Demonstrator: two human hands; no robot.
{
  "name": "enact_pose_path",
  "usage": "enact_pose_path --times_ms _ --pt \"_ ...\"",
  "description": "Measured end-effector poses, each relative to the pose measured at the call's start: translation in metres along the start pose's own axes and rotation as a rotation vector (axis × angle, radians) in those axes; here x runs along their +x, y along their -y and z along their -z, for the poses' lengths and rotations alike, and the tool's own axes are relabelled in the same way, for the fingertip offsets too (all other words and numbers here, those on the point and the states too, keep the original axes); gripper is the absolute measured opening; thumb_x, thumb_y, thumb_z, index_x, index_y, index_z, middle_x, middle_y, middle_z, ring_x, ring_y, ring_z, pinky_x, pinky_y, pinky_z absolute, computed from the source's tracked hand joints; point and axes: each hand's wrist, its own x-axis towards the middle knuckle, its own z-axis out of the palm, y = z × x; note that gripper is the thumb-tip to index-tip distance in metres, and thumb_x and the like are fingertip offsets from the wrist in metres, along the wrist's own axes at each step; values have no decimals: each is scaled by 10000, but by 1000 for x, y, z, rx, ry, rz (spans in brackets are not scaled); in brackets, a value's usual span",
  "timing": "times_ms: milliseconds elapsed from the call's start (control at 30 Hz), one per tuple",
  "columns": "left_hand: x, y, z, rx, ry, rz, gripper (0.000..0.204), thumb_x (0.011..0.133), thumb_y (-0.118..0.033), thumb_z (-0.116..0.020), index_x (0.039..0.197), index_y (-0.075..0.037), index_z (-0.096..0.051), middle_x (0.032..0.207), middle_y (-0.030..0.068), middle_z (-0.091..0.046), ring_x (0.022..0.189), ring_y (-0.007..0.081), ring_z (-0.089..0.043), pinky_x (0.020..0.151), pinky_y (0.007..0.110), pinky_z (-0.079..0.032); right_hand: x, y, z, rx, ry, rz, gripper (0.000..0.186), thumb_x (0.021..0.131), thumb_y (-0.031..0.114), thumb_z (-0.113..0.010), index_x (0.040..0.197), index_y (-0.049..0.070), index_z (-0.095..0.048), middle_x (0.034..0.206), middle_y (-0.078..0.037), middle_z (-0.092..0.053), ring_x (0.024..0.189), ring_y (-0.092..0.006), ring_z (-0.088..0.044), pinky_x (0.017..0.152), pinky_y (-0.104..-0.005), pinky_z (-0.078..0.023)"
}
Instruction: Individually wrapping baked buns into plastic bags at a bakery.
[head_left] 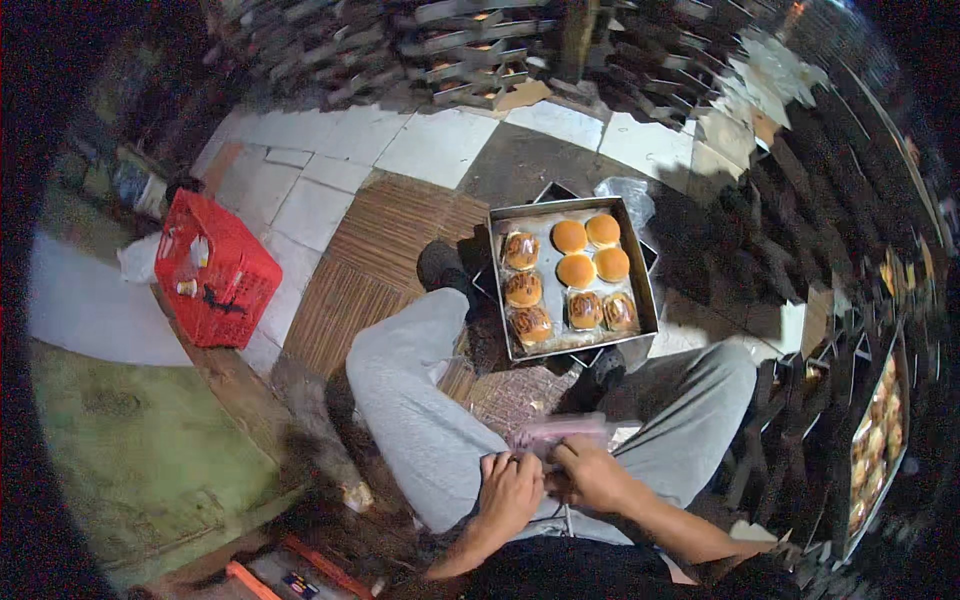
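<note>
A thin pinkish see-through plastic bag (pixel 565 430), smeared by motion, is held low between my knees. My right hand (pixel 592 478) is closed with its fingers pinching the bag's near edge. Beside it, my left hand (pixel 510 492) has curled fingers on the bag's left end; the fingertips are partly hidden. Beyond my hands a square metal tray (pixel 645 290) holds several buns. Plain golden buns (pixel 576 270) sit at its upper right. Buns with dark stripes (pixel 523 289), shiny as if wrapped in clear plastic, lie along the left side and lower right.
The tray rests on another dark tray (pixel 556 192) between my feet. Clear crumpled plastic (pixel 627 200) lies behind it. A red basket (pixel 220 270) stands at the left near a green surface (pixel 140 440). Stacked trays line the back and right, one with packed buns (pixel 873 445).
</note>
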Motion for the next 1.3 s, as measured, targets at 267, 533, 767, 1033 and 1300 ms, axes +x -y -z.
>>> enact_pose_path --times_ms 267,533,767,1033,1300 --pt "41 -19 27 -168 -57 -4 689 759 -161 -843 1353 -96 -500 1333 224 -532 1239 404 -485 1064 508 -350 -3 -11 29 -302 -303 -18 274 700 172 -722 966 126 -770 1247 -152 -588 1160 -365 -517 963 -516 -413" --pt "120 -27 113 233 1 -292 357 792 -87 -740 1145 -128 -706 1037 24 -737 1119 251 -634 1111 506 -338 5 28 111 194 -349 176 387 862 174 -740 1204 7 -671 1099 -206 -668 1049 -417 -647 905 -459 -530" --pt "94 -48 123 218 5 -511 652 842 -145 -718 1455 -81 -507 1495 141 -539 1461 325 -419 1182 502 -279 51 10 51 2 -200 142 909 789 108 -708 1556 -60 -250 1580 -359 -285 1485 -490 -281 1245 -494 -249" --pt "152 71 118 -1334 -685 437 519 1060 -412 -552 1376 0 -540 1303 151 -616 1132 248 -612 962 361 -489 157 62 15 569 -392 165 761 836 95 -614 1534 -18 -333 1491 -341 -413 1392 -460 -430 1180 -453 -345" --pt "173 128 148 -1738 -764 48 488 1074 -400 -495 1453 -93 -483 1457 206 -546 1349 389 -539 803 434 -610 233 -239 -69 59 -336 -492 577 863 352 -691 1231 -72 -557 1154 -311 -625 1089 -473 -627 973 -550 -492"
